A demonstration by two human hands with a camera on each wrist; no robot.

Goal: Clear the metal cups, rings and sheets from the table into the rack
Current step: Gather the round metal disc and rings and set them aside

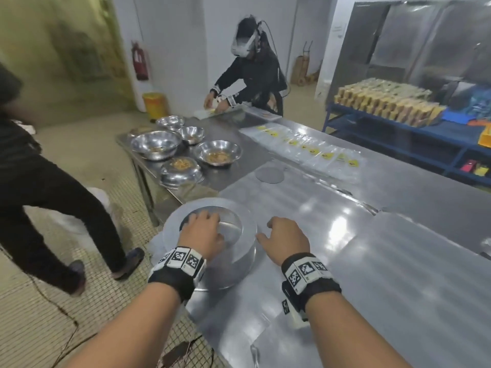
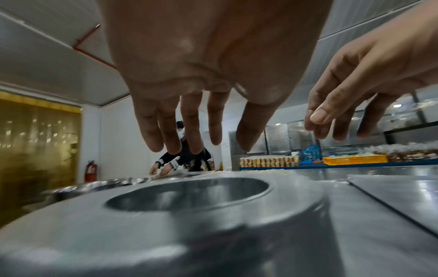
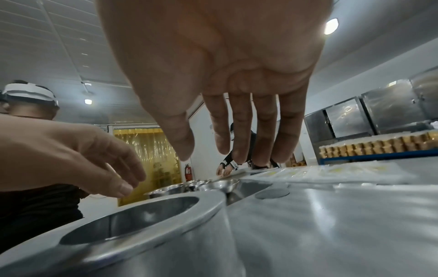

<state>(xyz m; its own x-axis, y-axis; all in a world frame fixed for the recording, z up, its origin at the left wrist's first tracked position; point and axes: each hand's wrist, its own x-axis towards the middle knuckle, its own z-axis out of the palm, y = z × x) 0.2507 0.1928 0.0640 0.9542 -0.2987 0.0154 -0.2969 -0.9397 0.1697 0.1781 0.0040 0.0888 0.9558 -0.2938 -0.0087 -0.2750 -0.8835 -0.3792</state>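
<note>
Left hand [image 2: 201,61] hangs with fingers [image 2: 151,131] spread and loose, right above the hole of a big metal ring [image 2: 237,215]. Right hand [image 2: 369,75] hovers off beside them, holding nothing.

Far left on my head view, steel bowls [image 1: 155,144] crowd a smaller table [image 1: 239,134], some holding brownish scraps. Beyond them a person in a headset [image 1: 249,73] bends over a tray. Clear packets with yellow labels [image 1: 305,147] lie in a row along the far table. A blue shelf [image 1: 398,128] on the right carries stacked packaged goods [image 1: 382,100]. A red fire extinguisher [image 1: 139,61] hangs on the far wall above a yellow bin [image 1: 155,104]. Another person in dark trousers [image 1: 39,197] stands at left.
</note>
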